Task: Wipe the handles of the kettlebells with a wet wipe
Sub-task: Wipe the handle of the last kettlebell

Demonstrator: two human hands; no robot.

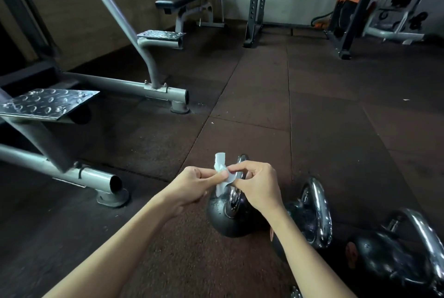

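Head view looks down on a wet wipe, a thin, crumpled white strip, pinched at its middle between both thumbs and forefingers. The left hand grips it from the left and the right hand from the right, with the strip's long axis running roughly up and down in the picture. Neither hand is free.

Directly beneath and just behind the wipe stands the leftmost kettlebell, a round, matt black ball with droplets or specks on its skin. Its chrome handle rises upright as a smooth, bright loop, seen almost edge-on, so the arch runs away from the person. The right hand lies over the handle and hides its middle; whether the fingers or the wipe touch the metal cannot be told. The right hand looks the nearer one to wrap the wipe round the bar, and the left is just beside it.

To the right, in a row on the rubber floor of dark, grainy tiles, sit a second kettlebell and a third kettlebell, both black with thick polished loops, close to each other. Their handles look untouched, so the job seems to be at its start.

A grey tubular machine frame with a checker-plate footplate stands well apart on the left.
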